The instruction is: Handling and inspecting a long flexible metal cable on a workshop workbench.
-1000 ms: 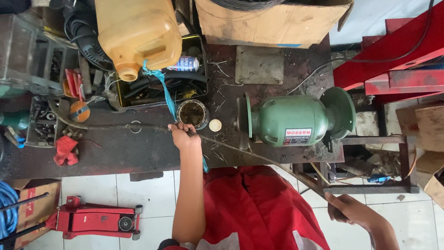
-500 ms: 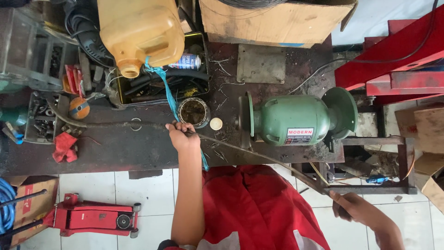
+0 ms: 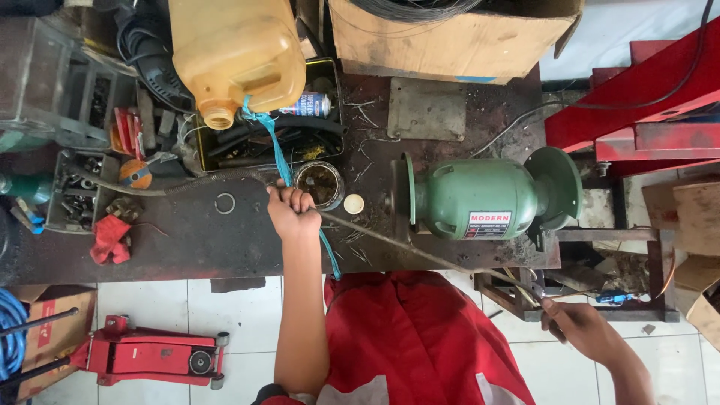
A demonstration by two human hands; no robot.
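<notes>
My left hand (image 3: 291, 211) is closed around a long thin cable (image 3: 405, 246) over the dark workbench (image 3: 187, 240), next to a small round tin (image 3: 318, 184). The cable's sheathed end (image 3: 202, 182) curves left from the fist across the bench. The bare part slants down to the right, past a green bench grinder (image 3: 484, 196). My right hand (image 3: 581, 328) pinches the cable's other end low at the right, beside the bench. A blue cord (image 3: 277, 157) hangs from a yellow jerrycan (image 3: 232, 56) past my left hand.
A black tray (image 3: 330, 142) of tools and a spray can (image 3: 307, 105) sits behind the tin. A cardboard box (image 3: 450, 37) stands at the back. A red floor jack (image 3: 154, 356) lies on the tiled floor at left. Red metal frames (image 3: 637, 112) stand at right.
Both hands keep their grip on the cable. The right hand has slid slightly left and up along it; the left hand stays by the tin.
</notes>
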